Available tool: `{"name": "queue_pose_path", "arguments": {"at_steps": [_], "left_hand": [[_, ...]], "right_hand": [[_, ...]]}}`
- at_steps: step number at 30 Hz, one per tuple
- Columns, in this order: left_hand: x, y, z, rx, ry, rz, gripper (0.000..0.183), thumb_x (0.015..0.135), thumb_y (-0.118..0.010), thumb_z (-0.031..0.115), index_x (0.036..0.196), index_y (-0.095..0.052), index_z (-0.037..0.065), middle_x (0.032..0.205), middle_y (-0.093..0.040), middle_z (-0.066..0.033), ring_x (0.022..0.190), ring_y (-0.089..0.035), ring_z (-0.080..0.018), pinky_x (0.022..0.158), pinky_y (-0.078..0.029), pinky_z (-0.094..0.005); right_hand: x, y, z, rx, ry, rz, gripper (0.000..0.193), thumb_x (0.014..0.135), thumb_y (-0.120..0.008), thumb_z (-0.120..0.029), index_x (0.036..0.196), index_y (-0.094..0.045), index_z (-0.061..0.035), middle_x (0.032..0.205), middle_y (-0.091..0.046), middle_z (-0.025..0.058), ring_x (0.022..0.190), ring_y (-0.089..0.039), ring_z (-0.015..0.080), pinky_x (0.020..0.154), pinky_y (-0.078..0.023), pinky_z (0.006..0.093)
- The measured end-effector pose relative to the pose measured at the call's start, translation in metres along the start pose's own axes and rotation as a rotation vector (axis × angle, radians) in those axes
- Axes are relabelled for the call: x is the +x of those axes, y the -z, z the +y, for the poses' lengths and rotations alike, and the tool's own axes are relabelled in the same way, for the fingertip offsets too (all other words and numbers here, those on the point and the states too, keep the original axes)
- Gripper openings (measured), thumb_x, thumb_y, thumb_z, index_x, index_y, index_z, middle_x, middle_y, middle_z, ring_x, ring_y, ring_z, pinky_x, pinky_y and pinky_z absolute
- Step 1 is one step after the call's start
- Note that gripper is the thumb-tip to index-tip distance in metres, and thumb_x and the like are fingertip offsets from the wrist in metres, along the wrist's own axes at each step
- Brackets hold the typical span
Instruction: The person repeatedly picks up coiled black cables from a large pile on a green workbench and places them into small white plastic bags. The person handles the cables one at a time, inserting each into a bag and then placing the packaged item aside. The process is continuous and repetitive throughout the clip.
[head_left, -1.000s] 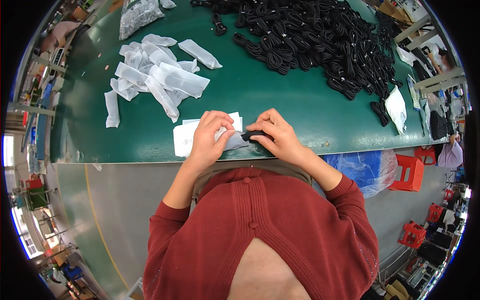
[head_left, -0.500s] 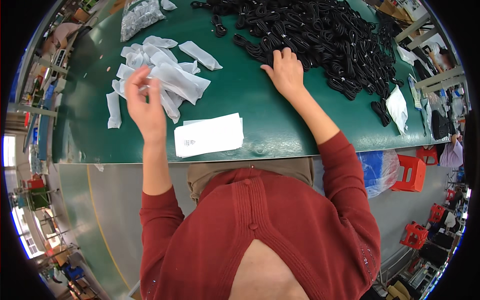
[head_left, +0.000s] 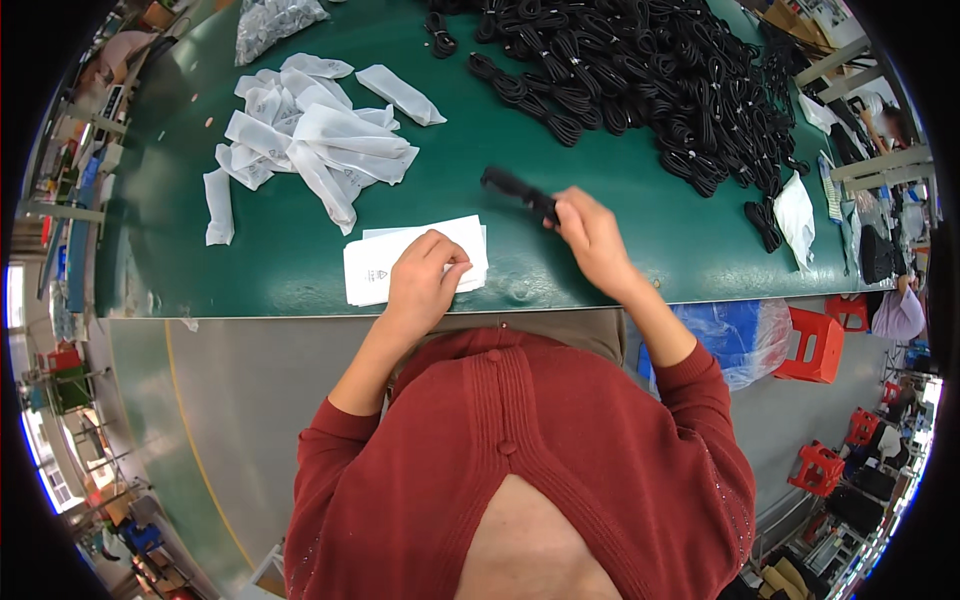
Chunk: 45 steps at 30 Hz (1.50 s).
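A bundled black cable (head_left: 519, 194) is in the closed fingers of my right hand (head_left: 592, 235), held above the table right of the flat white bags and blurred by motion. My left hand (head_left: 425, 280) rests on the stack of flat white bags (head_left: 372, 277) near the table's front edge. Its thumb and fingertips are pinched together at the right part of the top bag. Behind it, at the left, lies a pile of filled whitish translucent bags (head_left: 350, 143). A large heap of bundled black cables (head_left: 640, 75) covers the far right of the table.
The green table (head_left: 540, 270) ends just in front of my body. A clear bag of small parts (head_left: 275, 28) stands at the far left. One white bag (head_left: 795, 222) lies by the right edge. Red stools (head_left: 812, 345) and a blue plastic-wrapped item (head_left: 735, 342) stand below at the right.
My right hand has come from the heap toward me with a cable bundle in it. My left hand has moved from above the filled bags to the flat stack.
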<state>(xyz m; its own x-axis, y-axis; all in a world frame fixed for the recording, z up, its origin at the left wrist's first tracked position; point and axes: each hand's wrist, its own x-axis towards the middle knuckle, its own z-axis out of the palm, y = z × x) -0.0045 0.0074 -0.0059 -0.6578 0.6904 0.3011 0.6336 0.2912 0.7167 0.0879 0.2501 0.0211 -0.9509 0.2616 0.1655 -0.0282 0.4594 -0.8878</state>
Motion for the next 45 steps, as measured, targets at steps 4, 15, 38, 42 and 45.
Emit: {"name": "queue_pose_path", "arguments": {"at_steps": [4,15,38,42,45], "left_hand": [[0.000,0.004,0.003,-0.161,0.161,0.020,0.010,0.082,-0.071,0.002,0.086,-0.062,0.002,0.081,-0.059,-0.0059,0.068,-0.051,-0.0166,0.065,-0.045,-0.0284],[0.002,-0.002,0.007,0.103,-0.084,0.059,0.011,0.081,-0.071,0.001,0.089,-0.064,0.001,0.080,-0.058,-0.0055,0.065,-0.049,-0.0163,0.064,-0.044,-0.0280],[0.005,0.016,0.012,-0.230,-0.080,-0.010,0.007,0.084,-0.065,-0.002,0.087,-0.061,0.001,0.094,-0.064,-0.0079,0.082,-0.056,-0.0201,0.075,-0.045,-0.0312],[0.009,0.022,0.023,-0.113,-0.167,-0.047,0.010,0.081,-0.066,-0.002,0.086,-0.059,0.003,0.097,-0.064,-0.0088,0.090,-0.056,-0.0268,0.080,-0.045,-0.0355],[0.013,0.023,0.023,-0.081,-0.173,-0.022,0.011,0.081,-0.066,-0.001,0.086,-0.058,0.004,0.101,-0.063,-0.0092,0.092,-0.055,-0.0280,0.081,-0.045,-0.0356]], "right_hand": [[-0.028,-0.002,-0.012,-0.001,0.062,-0.150,0.021,0.098,-0.049,-0.013,0.101,-0.062,0.0045,0.085,-0.058,0.0160,0.076,-0.059,0.0322,0.072,-0.047,0.0394],[-0.036,-0.004,-0.006,-0.057,0.063,-0.166,0.021,0.097,-0.051,-0.012,0.104,-0.063,0.0043,0.084,-0.057,0.0171,0.075,-0.056,0.0340,0.070,-0.046,0.0403],[-0.037,-0.012,-0.004,-0.089,0.220,-0.287,0.023,0.094,-0.057,-0.014,0.109,-0.064,0.0023,0.092,-0.059,0.0140,0.075,-0.060,0.0304,0.066,-0.052,0.0366],[-0.027,-0.010,-0.010,0.439,-0.583,-0.476,0.025,0.096,-0.056,-0.018,0.110,-0.066,0.0002,0.088,-0.060,0.0113,0.074,-0.058,0.0230,0.063,-0.048,0.0297],[-0.026,-0.021,-0.014,0.307,-0.287,-0.345,0.024,0.095,-0.060,-0.018,0.112,-0.067,-0.0027,0.088,-0.059,0.0099,0.076,-0.057,0.0198,0.063,-0.047,0.0277]]}}
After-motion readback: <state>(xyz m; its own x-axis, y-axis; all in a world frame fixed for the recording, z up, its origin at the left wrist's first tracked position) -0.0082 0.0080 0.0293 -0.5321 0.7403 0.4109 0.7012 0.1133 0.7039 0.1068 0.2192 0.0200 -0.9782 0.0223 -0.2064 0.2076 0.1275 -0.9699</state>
